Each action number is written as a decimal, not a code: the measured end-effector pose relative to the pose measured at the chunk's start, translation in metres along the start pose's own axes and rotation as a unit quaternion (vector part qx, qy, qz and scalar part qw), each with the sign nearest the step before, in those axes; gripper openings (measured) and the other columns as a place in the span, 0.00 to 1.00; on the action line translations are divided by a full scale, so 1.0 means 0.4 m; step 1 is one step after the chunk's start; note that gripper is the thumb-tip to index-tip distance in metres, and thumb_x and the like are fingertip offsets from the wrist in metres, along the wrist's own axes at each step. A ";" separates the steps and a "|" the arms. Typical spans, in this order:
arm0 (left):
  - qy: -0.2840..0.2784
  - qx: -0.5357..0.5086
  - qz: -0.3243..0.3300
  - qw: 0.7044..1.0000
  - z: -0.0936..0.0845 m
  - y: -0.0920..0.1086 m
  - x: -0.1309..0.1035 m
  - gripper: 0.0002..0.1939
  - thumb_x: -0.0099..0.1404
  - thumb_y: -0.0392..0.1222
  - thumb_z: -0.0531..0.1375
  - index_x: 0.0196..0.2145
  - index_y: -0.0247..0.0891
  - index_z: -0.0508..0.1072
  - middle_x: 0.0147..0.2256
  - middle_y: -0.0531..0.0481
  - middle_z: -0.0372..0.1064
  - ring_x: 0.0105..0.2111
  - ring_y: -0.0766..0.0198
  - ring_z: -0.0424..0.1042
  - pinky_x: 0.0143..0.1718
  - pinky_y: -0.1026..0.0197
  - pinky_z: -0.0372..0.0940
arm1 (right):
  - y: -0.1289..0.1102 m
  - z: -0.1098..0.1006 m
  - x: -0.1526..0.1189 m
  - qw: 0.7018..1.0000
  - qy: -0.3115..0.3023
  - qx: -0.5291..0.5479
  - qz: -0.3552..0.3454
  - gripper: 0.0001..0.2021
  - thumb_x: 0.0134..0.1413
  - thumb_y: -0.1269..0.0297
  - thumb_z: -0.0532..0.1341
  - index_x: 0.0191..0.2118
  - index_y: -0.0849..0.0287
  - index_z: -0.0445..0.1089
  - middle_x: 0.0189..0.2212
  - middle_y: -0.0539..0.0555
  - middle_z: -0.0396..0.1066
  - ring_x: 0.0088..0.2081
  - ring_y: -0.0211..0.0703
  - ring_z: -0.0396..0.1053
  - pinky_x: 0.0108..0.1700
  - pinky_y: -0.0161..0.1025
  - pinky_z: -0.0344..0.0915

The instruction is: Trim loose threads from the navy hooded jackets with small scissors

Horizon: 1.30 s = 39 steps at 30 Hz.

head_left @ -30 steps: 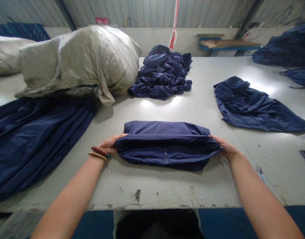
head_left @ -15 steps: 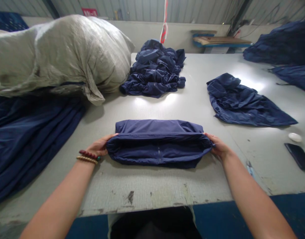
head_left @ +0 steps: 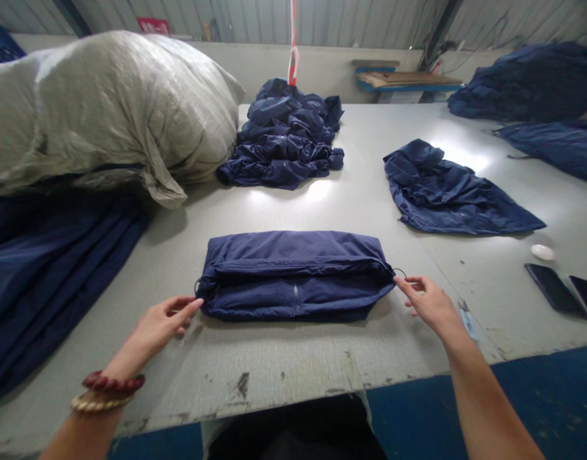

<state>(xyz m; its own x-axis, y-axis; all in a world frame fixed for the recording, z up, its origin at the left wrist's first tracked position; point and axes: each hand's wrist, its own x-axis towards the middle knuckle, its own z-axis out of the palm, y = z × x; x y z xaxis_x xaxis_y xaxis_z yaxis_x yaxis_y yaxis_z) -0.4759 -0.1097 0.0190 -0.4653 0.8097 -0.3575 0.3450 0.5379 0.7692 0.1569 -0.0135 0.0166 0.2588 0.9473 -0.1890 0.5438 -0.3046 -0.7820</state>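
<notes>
A folded navy garment (head_left: 293, 246) lies flat in front of me, its hem opening towards me with a small zip near the middle. Thin dark cord loops stick out at both ends. Beside its left end is my left hand (head_left: 162, 326), thumb tip touching the fabric corner, fingers loosely apart. My right hand (head_left: 428, 303) is at the other end, its thumb tip against the corner by the cord loop and its fingers spread. Neither hand is wrapped round the fabric.
Crumpled navy garments (head_left: 288, 134) lie farther back, another (head_left: 456, 188) at the right. A large pale sack (head_left: 125, 108) and navy cloth (head_left: 44, 268) fill the left. Light-blue snips (head_left: 467, 319), a white round object (head_left: 542, 252) and dark phones (head_left: 555, 289) lie right on the table (head_left: 322, 358).
Both hands have loosened from the garment's ends; my left hand has drawn back towards me. The cord loops now show. The whole view has shifted slightly.
</notes>
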 end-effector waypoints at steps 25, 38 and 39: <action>-0.163 -0.589 -0.129 0.781 0.078 0.012 -0.141 0.16 0.61 0.24 0.59 0.40 0.40 0.80 0.40 0.47 0.82 0.40 0.60 0.81 0.48 0.57 0.77 | 0.008 0.105 -0.034 0.876 -0.148 0.445 0.110 0.07 0.63 0.55 0.62 0.38 0.44 0.79 0.40 0.51 0.84 0.48 0.56 0.82 0.52 0.51 0.80; -0.154 -0.563 -0.082 0.808 0.048 0.012 -0.142 0.09 0.71 0.41 0.61 0.46 0.39 0.77 0.44 0.46 0.80 0.43 0.60 0.80 0.49 0.56 0.77 | 0.000 0.074 -0.049 0.880 -0.152 0.436 0.111 0.18 0.66 0.41 0.60 0.40 0.46 0.80 0.41 0.52 0.85 0.45 0.51 0.83 0.49 0.49 0.81; -0.140 -0.548 -0.077 0.821 0.040 0.013 -0.139 0.09 0.70 0.41 0.62 0.46 0.39 0.77 0.44 0.47 0.80 0.43 0.61 0.80 0.49 0.57 0.76 | 0.006 0.063 -0.041 0.886 -0.154 0.421 0.117 0.20 0.65 0.38 0.59 0.39 0.47 0.80 0.40 0.53 0.85 0.44 0.52 0.83 0.48 0.50 0.81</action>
<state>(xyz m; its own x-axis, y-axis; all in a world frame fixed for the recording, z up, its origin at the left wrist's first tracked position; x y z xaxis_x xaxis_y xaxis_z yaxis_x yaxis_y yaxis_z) -0.4354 -0.1483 0.0344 -0.1758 0.8563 -0.4856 -0.7131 0.2293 0.6625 0.1337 -0.0274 0.0030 -0.0151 0.8898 -0.4561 -0.3183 -0.4367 -0.8414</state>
